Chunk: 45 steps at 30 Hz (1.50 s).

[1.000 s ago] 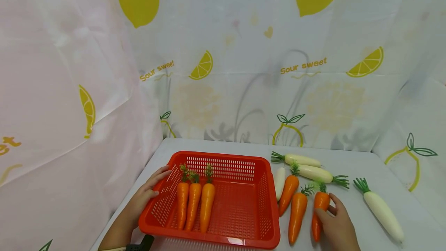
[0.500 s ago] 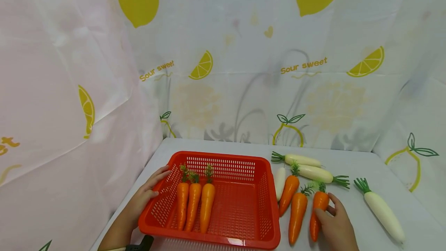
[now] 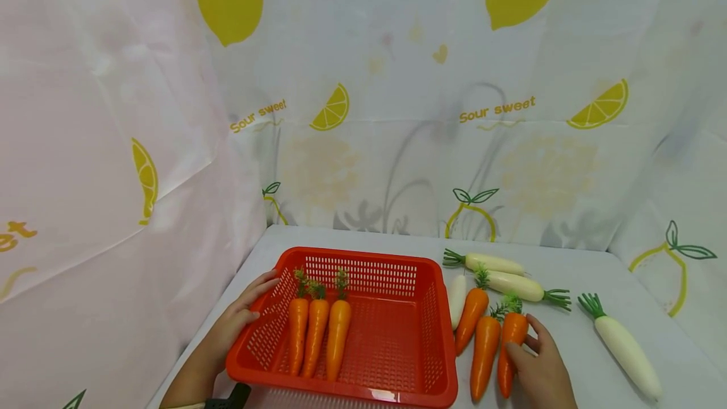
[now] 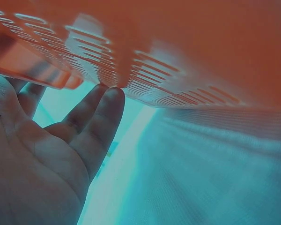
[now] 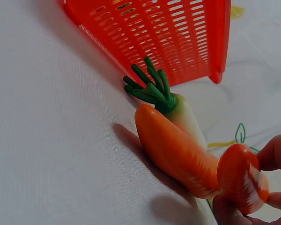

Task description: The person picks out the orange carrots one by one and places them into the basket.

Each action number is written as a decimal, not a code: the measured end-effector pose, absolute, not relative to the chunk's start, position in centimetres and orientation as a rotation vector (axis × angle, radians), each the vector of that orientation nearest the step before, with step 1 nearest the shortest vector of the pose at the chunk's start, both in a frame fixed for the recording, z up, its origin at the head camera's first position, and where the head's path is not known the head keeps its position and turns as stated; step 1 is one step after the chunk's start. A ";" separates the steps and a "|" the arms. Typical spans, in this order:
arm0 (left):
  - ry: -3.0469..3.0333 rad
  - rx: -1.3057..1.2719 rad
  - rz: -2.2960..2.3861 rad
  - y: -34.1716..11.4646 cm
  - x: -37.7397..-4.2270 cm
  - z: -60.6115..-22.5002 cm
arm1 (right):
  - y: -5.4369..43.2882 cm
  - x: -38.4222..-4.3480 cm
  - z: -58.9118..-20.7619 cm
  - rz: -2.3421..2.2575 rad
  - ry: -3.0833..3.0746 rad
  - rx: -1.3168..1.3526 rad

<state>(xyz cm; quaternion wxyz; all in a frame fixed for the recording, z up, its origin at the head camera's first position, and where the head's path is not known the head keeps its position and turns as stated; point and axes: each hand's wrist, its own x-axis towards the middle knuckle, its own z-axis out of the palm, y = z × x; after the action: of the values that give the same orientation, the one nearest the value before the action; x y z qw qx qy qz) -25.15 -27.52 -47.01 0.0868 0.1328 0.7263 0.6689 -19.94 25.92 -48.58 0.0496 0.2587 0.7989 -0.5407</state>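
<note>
A black watch (image 3: 228, 396) on the left wrist sits at the near edge of the view. The person's right hand (image 3: 539, 365) pinches a held carrot (image 3: 512, 336) between thumb and fingers, the thumb on its near left side; whether the carrot touches the surface (image 3: 568, 260) cannot be told. Just to its left lies a second carrot (image 3: 485, 355), with a third carrot (image 3: 472, 314) slanting beside that, nearer the basket. The person's left hand (image 3: 235, 314) touches the left side of the red basket (image 3: 341, 385), its fingers fairly straight and spread along the rim and outer wall.

Inside the basket, three orange carrots (image 3: 338, 337) lie in its left half, green tops toward the far wall; two are close together and the third is slightly apart. A white radish (image 3: 457, 300) lies just beside the basket's right wall, partly hidden by the third carrot. Well to the right of the held carrot lies a larger radish (image 3: 628, 358), its green stalks pointing away.

Farther back, two more radishes (image 3: 515, 286) lie near each other, stalks facing opposite ways. Behind the surface hangs a pale curtain (image 3: 369, 163) printed with yellow lemons and the words "Sour sweet".
</note>
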 end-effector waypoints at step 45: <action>2.176 0.504 1.978 -27.8 -25.4 -47.6 | 22.4 -18.1 -44.4 -1.993 2.315 0.472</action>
<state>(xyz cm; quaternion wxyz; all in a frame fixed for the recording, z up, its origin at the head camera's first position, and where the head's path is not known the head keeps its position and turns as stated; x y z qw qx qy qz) -25.42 -27.82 -47.63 0.0788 0.1685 0.7269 0.6610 -18.11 22.37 -44.42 0.0252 0.1527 0.7487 -0.6445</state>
